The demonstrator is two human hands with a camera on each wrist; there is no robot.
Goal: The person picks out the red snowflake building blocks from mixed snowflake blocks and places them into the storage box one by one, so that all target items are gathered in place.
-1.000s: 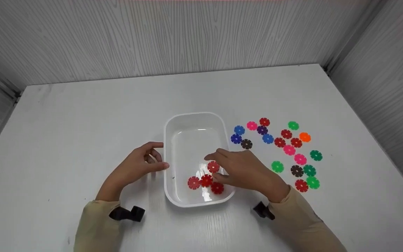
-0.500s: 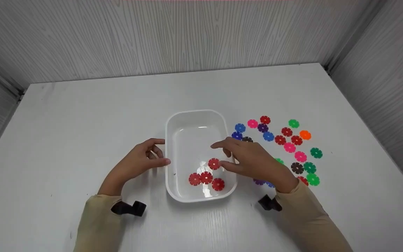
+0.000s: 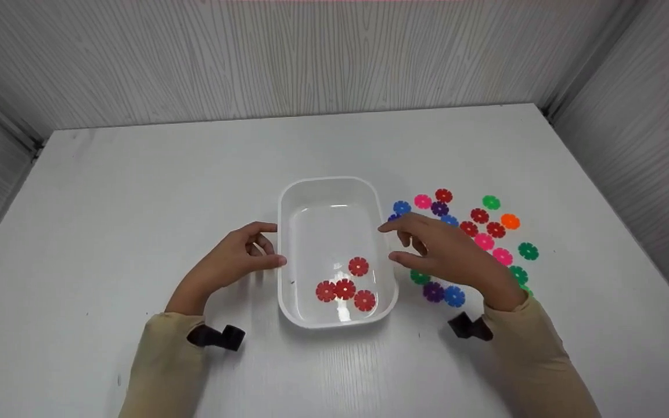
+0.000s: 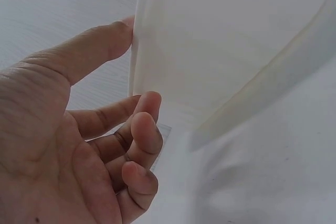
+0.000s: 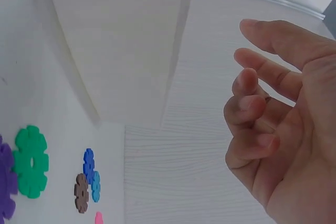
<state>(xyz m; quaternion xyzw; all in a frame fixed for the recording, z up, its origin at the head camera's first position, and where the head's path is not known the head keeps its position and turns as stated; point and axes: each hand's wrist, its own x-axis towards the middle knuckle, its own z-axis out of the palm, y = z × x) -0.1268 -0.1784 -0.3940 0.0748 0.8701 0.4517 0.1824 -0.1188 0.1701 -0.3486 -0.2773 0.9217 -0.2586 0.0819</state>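
Observation:
A white plastic tub (image 3: 334,326) stands on the table in the head view, with several red notched flower-shaped discs (image 3: 364,301) lying on its floor. My left hand (image 3: 241,252) holds the tub's left side, thumb hooked over the rim and fingers against the outer wall. In the left wrist view the thumb tip disappears behind the tub's edge. My right hand (image 3: 442,247) hovers by the right rim, holding nothing, its fingers loosely bent. The right wrist view shows a gap between that hand (image 5: 283,103) and the tub wall (image 5: 121,51).
Loose flower discs in several colours lie right of the tub, among them an orange disc (image 3: 510,221), a purple disc (image 3: 434,292) and a blue disc (image 3: 455,296). My right hand and forearm cover part of the group. A wood-grain panel (image 3: 288,58) rises behind the table.
My right hand has moved right, from over the red discs inside the tub to outside its right rim, leaving a red disc there. My left hand keeps its place on the tub.

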